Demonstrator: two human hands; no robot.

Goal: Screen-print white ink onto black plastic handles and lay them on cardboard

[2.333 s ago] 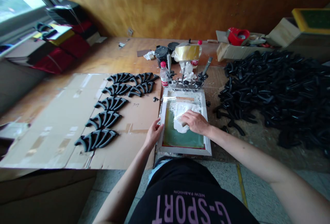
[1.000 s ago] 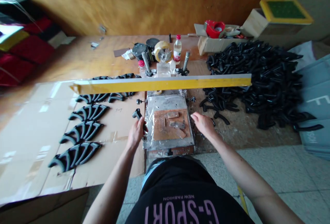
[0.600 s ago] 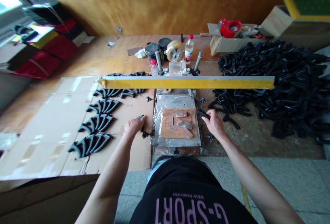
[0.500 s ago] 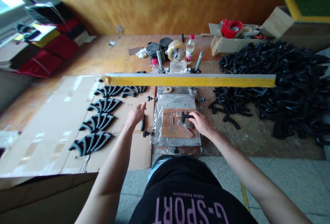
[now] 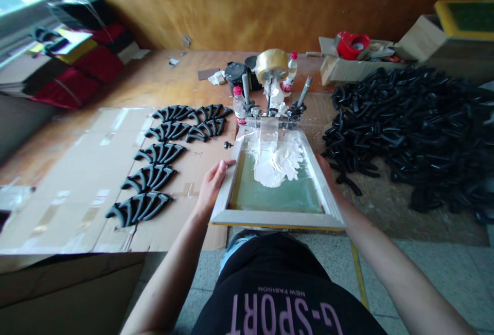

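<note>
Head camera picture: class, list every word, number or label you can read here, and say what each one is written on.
"G-SPORT", upside down in the picture, on the black shirt.
"NEW FASHION", small and also upside down, above it on the same shirt.
A handwritten number, perhaps "307" or "507", on the cardboard sheet; too blurred to be sure.
Red labels on the two small bottles: too small to read.

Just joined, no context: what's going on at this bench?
A person grips a screen frame by its two sides, left hand and right hand. White ink is smeared on its green mesh. Fanned black parts lie on cardboard to the left, and a big pile of them sits to the right.
</note>
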